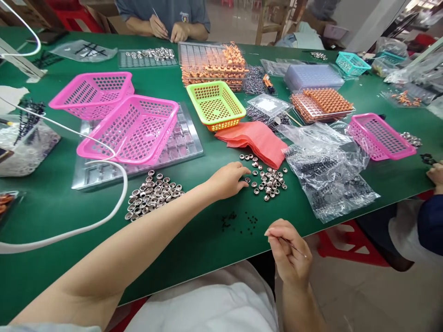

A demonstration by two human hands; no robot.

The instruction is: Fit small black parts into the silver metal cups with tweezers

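Note:
My left hand stretches over the green table to a loose group of small silvery metal cups. Its thumb and fingertips are apart, beside one cup at the group's left edge; whether they touch it I cannot tell. Closer to me, my right hand is closed in a pinch on a thin metal pick, raised at the table's front edge. Tiny black pieces lie scattered between the hands. A larger pile of metal cups sits left, partly behind my left forearm.
Pink baskets rest on a clear tray at left, with a white cable looping nearby. A green basket, red cloth and plastic bags lie beyond my hands. A co-worker's hands are across the table.

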